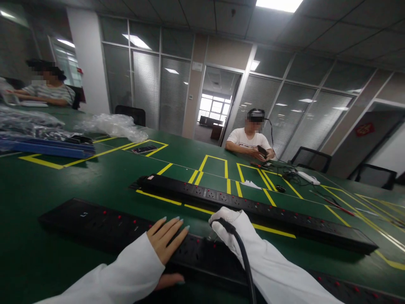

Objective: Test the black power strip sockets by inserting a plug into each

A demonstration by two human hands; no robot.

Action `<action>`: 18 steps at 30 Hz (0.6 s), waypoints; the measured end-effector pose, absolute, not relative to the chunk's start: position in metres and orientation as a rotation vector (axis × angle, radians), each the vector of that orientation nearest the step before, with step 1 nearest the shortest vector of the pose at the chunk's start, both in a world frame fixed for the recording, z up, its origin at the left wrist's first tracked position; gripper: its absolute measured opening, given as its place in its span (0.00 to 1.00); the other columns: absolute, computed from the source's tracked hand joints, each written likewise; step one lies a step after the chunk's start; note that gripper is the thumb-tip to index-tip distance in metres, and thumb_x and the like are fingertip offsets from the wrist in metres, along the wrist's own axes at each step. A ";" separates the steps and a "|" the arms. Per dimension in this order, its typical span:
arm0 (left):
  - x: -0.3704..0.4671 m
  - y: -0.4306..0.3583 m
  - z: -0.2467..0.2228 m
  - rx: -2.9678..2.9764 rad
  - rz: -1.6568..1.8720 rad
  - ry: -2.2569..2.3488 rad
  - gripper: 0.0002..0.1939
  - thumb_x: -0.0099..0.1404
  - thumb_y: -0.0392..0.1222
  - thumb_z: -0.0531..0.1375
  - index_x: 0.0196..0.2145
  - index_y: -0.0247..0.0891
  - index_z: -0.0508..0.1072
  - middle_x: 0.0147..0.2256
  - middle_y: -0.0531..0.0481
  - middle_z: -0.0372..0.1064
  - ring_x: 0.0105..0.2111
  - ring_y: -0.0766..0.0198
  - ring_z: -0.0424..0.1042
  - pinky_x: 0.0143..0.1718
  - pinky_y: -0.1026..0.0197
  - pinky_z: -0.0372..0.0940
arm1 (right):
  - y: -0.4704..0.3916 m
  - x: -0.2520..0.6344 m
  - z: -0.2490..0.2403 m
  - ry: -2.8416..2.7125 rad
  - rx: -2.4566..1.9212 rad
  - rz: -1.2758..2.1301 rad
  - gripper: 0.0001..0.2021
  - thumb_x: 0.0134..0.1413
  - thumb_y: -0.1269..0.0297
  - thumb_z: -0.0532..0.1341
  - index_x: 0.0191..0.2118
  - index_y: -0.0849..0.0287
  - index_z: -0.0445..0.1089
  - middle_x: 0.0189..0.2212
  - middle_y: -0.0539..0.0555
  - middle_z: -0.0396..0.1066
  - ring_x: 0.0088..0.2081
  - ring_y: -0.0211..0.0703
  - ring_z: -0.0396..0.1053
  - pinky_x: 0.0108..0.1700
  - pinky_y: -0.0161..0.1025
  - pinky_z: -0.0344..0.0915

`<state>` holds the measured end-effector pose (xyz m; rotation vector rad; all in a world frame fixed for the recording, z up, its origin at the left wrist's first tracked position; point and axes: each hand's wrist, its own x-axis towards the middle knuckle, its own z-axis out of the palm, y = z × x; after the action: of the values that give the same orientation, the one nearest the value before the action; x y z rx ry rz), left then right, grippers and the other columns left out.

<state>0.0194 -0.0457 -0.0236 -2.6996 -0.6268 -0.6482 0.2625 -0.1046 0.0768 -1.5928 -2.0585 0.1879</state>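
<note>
A long black power strip (91,221) with rows of sockets and small red dots lies in front of me on the green table. My left hand (167,240), bare below a white sleeve, rests on its top with fingers stretched out and the thumb at the near side. To the right, my right hand (229,221) in a white glove is closed around a black plug (225,224) just above the sockets. Metal prongs show faintly below it; whether they touch a socket I cannot tell. The plug's black cable (245,257) runs down toward me.
A second long black power strip (202,193) lies beyond, along yellow tape lines. Clear plastic wrap (110,126), a blue bar (47,147) and a phone (144,149) are at the left. One person (249,139) sits opposite, another (50,90) far left. Cables lie at the right.
</note>
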 end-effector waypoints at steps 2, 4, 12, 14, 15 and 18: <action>0.029 -0.049 -0.021 -2.714 -0.665 -0.574 0.36 0.61 0.60 0.51 0.58 0.30 0.59 0.56 0.36 0.60 0.57 0.47 0.56 0.56 0.44 0.46 | -0.105 0.264 0.075 -2.185 -1.700 0.015 0.18 0.55 0.50 0.51 0.30 0.56 0.71 0.27 0.49 0.70 0.30 0.37 0.68 0.32 0.34 0.58; 0.039 -0.052 -0.018 -2.753 -0.663 -0.564 0.36 0.62 0.60 0.49 0.58 0.29 0.58 0.56 0.37 0.60 0.56 0.48 0.56 0.56 0.45 0.46 | -0.104 0.261 0.071 -2.343 -1.759 -0.132 0.21 0.55 0.45 0.49 0.29 0.56 0.70 0.25 0.49 0.69 0.27 0.37 0.66 0.27 0.35 0.51; 0.061 -0.050 -0.019 -2.835 -0.511 -0.756 0.35 0.57 0.63 0.55 0.52 0.30 0.65 0.41 0.41 0.69 0.37 0.52 0.67 0.39 0.50 0.59 | -0.095 0.247 0.071 -2.585 -1.663 -0.274 0.23 0.56 0.40 0.47 0.32 0.53 0.68 0.24 0.45 0.65 0.23 0.33 0.59 0.24 0.34 0.42; 0.061 -0.047 -0.024 -2.813 -0.528 -0.744 0.34 0.57 0.63 0.55 0.52 0.32 0.65 0.40 0.42 0.69 0.36 0.53 0.67 0.37 0.52 0.57 | -0.099 0.240 0.076 -2.697 -1.648 -0.436 0.22 0.58 0.43 0.46 0.33 0.54 0.66 0.26 0.47 0.66 0.24 0.36 0.61 0.23 0.36 0.39; 0.061 -0.046 -0.027 -2.799 -0.546 -0.734 0.34 0.58 0.63 0.55 0.52 0.33 0.65 0.39 0.43 0.69 0.35 0.54 0.66 0.37 0.52 0.57 | -0.102 0.236 0.078 -2.738 -1.646 -0.509 0.20 0.59 0.45 0.46 0.32 0.55 0.66 0.27 0.49 0.67 0.24 0.38 0.62 0.22 0.37 0.38; 0.062 -0.043 -0.034 -2.768 -0.599 -0.693 0.34 0.58 0.63 0.54 0.52 0.33 0.64 0.37 0.44 0.68 0.33 0.55 0.65 0.34 0.52 0.55 | -0.113 0.223 0.082 -2.742 -1.682 -0.613 0.12 0.61 0.58 0.50 0.32 0.58 0.65 0.29 0.52 0.69 0.26 0.40 0.66 0.22 0.36 0.42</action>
<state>0.0615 -0.0426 -0.0336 -2.7683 -0.6926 -0.5993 0.2234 -0.1129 0.0822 -1.6819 -2.7415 -0.6127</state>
